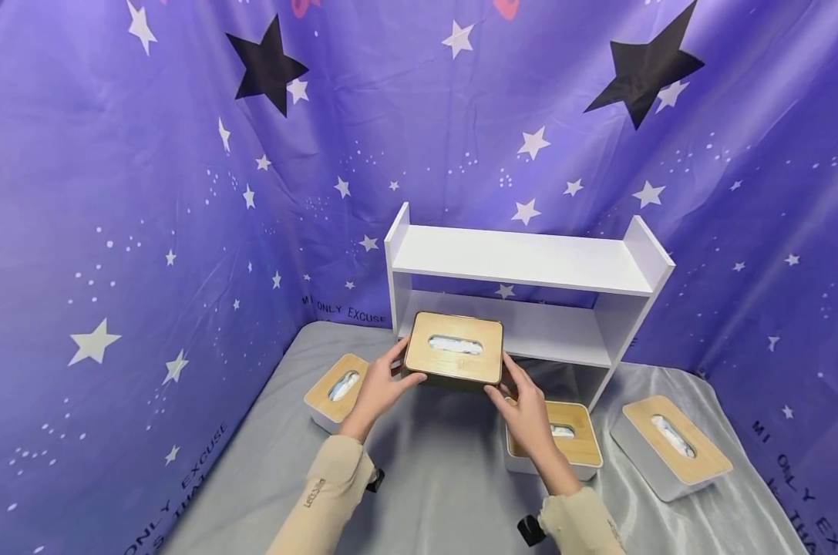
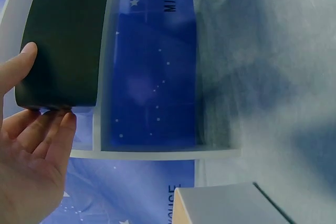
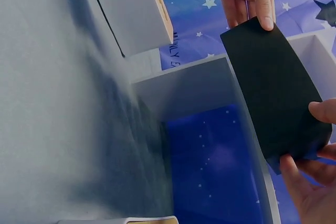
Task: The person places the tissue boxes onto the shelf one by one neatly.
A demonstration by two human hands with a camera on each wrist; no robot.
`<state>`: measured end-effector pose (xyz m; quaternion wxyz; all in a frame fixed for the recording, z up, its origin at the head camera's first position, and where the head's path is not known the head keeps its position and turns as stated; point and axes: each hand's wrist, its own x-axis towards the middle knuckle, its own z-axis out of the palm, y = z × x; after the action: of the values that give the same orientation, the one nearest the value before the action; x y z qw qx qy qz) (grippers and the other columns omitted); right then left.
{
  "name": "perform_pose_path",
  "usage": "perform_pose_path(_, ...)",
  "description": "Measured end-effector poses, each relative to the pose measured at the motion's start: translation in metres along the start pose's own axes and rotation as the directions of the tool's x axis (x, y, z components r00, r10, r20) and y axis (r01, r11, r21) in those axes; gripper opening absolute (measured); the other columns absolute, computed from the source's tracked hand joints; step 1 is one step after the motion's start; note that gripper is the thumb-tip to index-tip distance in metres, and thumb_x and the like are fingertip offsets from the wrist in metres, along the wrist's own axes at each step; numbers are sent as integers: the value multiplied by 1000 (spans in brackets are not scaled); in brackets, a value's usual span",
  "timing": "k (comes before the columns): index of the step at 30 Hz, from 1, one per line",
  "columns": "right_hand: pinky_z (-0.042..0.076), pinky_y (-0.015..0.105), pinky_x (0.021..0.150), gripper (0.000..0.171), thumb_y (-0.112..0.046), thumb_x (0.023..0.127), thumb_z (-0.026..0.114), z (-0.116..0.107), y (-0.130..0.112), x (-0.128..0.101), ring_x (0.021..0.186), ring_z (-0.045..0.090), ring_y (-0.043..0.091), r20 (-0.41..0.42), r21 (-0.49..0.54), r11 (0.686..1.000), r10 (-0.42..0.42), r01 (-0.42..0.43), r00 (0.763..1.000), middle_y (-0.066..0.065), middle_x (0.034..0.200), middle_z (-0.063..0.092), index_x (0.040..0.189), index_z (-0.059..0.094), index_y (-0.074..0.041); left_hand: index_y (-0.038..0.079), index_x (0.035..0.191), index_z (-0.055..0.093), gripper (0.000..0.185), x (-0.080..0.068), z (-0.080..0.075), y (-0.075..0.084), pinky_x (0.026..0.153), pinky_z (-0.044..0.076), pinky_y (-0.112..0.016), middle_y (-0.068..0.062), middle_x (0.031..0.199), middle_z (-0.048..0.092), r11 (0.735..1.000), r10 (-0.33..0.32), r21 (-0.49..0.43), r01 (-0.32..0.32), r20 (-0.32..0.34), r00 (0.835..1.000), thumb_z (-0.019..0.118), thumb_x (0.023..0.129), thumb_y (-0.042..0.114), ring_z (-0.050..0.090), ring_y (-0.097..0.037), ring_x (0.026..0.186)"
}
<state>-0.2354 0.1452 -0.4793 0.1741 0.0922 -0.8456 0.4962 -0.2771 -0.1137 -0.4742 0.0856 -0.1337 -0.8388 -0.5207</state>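
A black tissue box (image 1: 453,368) with a light wooden lid and a white tissue in its oval slot is held up between both hands, in front of the white shelf (image 1: 512,253). My left hand (image 1: 380,385) grips its left end, thumb on the near side and fingers underneath, as the left wrist view shows. At the right end my right hand (image 1: 532,416) holds it the same way. In the right wrist view, the dark side of the box overlaps the edge of the shelf's middle board.
White tissue boxes with wooden lids stand on the grey cloth (image 1: 425,478): one left box (image 1: 324,420), one box beneath the right forearm (image 1: 588,447) and one far-right box (image 1: 668,462). A purple star-print curtain (image 1: 183,193) encloses the table's back and sides.
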Motion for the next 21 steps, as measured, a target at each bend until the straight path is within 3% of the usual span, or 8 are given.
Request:
perform_pose_path(9,59,42,92,63,-21,96,67,1,7,12,120,63,31,-7,-45,999,24,-25,1000,19,140,59,152,42,-10,8,152,42,77,11,7,-2,103,54,-41,-18,147,54,999,-3,-52,1,-44,999,78,86,28,55,-33,133)
perform_pose_path(16,55,52,98,60,-26,100,62,2,8,24,128,58,37,-20,-85,996,17,-18,1000,22,148,51,153,40,-9,12,151,44,69,20,11,-2,105,53,-40,-17,150,51,998,-18,-55,14,-78,997,74,90,29,53,-33,134)
perform_pose_path(21,55,55,90,58,-26,101,59,6,7,30,107,66,40,-38,-144,990,-9,4,999,26,138,58,153,40,-7,11,150,46,67,24,14,-2,104,53,-46,-23,145,53,1000,-26,0,26,-117,993,72,92,31,59,-37,127)
